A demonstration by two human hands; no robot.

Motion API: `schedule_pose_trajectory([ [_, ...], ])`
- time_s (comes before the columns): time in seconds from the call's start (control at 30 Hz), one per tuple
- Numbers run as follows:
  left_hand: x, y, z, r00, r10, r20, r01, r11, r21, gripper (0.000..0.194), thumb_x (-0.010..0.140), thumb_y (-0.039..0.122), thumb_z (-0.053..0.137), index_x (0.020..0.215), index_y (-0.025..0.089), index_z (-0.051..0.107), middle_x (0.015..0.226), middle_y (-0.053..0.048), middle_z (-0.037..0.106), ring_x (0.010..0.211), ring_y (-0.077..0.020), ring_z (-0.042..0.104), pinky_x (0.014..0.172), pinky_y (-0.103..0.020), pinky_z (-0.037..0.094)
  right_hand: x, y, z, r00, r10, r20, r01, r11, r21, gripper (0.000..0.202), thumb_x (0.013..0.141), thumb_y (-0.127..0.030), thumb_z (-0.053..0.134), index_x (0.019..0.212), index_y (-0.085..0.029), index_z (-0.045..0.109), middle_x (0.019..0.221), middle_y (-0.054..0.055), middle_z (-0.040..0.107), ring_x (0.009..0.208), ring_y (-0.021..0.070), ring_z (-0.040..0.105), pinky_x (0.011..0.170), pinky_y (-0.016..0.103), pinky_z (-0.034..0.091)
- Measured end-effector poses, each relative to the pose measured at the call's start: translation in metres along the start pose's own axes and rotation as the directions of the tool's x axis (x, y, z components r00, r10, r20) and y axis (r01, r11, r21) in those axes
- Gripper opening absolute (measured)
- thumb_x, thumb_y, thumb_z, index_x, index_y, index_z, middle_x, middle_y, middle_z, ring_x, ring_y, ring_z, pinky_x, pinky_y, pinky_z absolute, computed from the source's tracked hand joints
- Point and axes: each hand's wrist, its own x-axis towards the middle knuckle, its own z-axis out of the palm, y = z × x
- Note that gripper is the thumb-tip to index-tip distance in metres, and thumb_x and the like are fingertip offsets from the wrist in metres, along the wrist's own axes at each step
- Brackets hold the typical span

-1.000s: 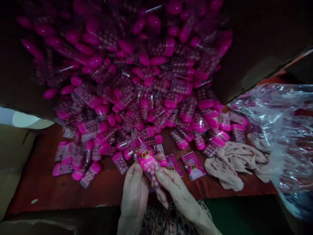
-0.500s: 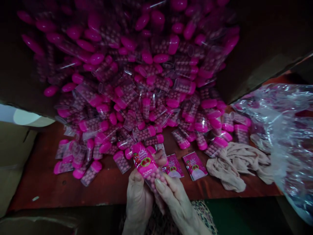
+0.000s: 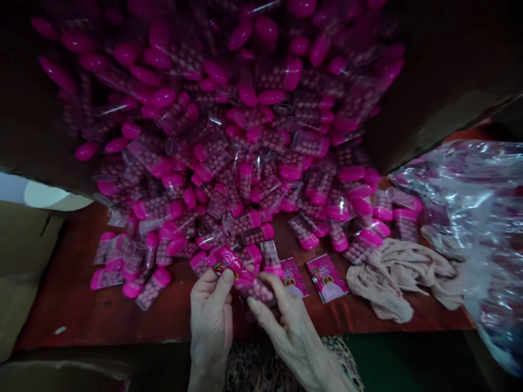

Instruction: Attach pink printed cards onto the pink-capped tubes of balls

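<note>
A small clear candy container (image 3: 262, 292) full of pink balls is held just above the table's front edge. A shiny pink printed label (image 3: 225, 259) lies over its upper left part. My left hand (image 3: 210, 307) pinches the label between thumb and fingers. On the other side, my right hand (image 3: 288, 318) grips the container's body by its lower end. Whether the label is fixed to the container, I cannot tell. Beyond my fingers lie more filled containers with pink caps, and two stacks of flat pink labels (image 3: 327, 277) rest to the right.
A large heap of pink-capped candy containers (image 3: 245, 179) spills from a dark box onto the reddish table (image 3: 171, 321). To the right lie a crumpled beige cloth (image 3: 392, 272) and a clear plastic bag (image 3: 486, 218). Cardboard (image 3: 24, 272) stands at the left.
The container has tilted over and its label now faces differently. My left hand has moved left, with its thumb now on the label. My right hand stays on the container.
</note>
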Motion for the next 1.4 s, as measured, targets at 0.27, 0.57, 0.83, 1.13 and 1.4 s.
schedule_pose_trajectory([
  [0.27,-0.005,0.007,0.006,0.994,0.057,0.095,-0.054,0.998,-0.027,0.035,0.066,0.023,0.072,0.101,0.019,0.065,0.089,-0.007,0.071,0.081,-0.0182,0.066,0.075,-0.028,0.051,0.005,0.006,-0.001,0.969,-0.219,-0.114,0.226,0.973,0.049,0.040,0.088,-0.022,0.050,0.128,-0.017,0.047,0.115,0.009,0.064,0.101,0.0188,0.062,0.087,0.028,0.051],
  [0.57,0.019,0.019,-0.006,0.939,0.331,0.088,-0.341,0.884,0.318,0.014,0.065,0.021,0.073,0.077,0.016,0.068,0.070,-0.001,0.068,0.065,-0.0123,0.062,0.062,-0.019,0.049,0.005,0.008,-0.007,0.990,-0.144,-0.001,0.144,0.986,0.088,0.036,0.088,-0.024,0.051,0.124,-0.022,0.051,0.100,0.005,0.068,0.084,0.0155,0.064,0.079,0.029,0.052],
  [0.83,0.024,0.022,-0.008,0.947,0.270,0.171,-0.301,0.934,0.193,0.009,0.065,0.019,0.071,0.061,0.016,0.064,0.074,-0.002,0.069,0.072,-0.0145,0.063,0.066,-0.022,0.049,0.010,0.007,-0.008,0.987,-0.162,-0.025,0.163,0.966,0.200,0.032,0.087,-0.022,0.053,0.118,-0.022,0.057,0.103,0.004,0.068,0.090,0.0159,0.064,0.080,0.025,0.052],
  [1.13,0.016,0.013,0.000,0.958,0.275,0.077,-0.279,0.959,0.056,0.011,0.067,0.020,0.069,0.060,0.016,0.061,0.075,-0.002,0.067,0.065,-0.0145,0.062,0.064,-0.026,0.051,0.007,0.010,-0.003,0.998,0.055,0.007,-0.055,0.960,0.275,0.030,0.083,-0.034,0.058,0.112,-0.032,0.063,0.101,0.001,0.069,0.092,0.0192,0.062,0.084,0.033,0.049],
  [1.4,0.003,0.004,-0.001,0.990,0.131,0.052,-0.133,0.990,0.038,0.036,0.066,0.027,0.072,0.099,0.017,0.065,0.092,-0.008,0.070,0.081,-0.0172,0.065,0.073,-0.026,0.051,0.008,0.021,0.001,0.983,0.168,0.067,-0.179,0.856,0.485,0.036,0.083,-0.033,0.058,0.118,-0.025,0.058,0.085,0.003,0.064,0.064,0.0134,0.057,0.054,0.024,0.048],
])
